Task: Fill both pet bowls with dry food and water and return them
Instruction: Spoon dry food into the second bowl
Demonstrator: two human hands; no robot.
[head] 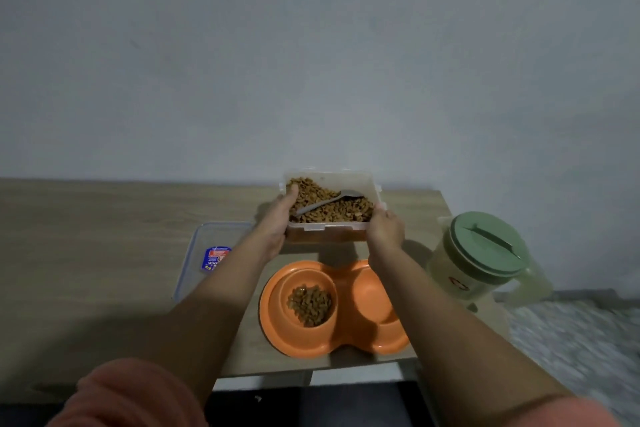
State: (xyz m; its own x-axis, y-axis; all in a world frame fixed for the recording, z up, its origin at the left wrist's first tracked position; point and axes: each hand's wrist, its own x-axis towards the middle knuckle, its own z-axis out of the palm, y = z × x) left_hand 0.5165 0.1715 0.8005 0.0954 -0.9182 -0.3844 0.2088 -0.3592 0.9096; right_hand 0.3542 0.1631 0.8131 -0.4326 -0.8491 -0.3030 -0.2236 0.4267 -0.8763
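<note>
Now both hands, left hand [277, 222] and right hand [384, 227], grip the food tub [329, 180] by its sides, apparently to clear it from the half-filled orange bowls [277, 333].

Orange double plastic pet bowl [349, 336] on wooden worktop [104, 218], kibble [310, 305] in its left well. Behind bowl: clear plastic food box [329, 226], grey spoon [329, 201] inside. Left of bowl: clear flat lid [194, 267]. Right: green-lidded pitcher [485, 260].

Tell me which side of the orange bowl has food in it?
The left cup of the orange double bowl holds kibble; the right cup is bare.
</note>
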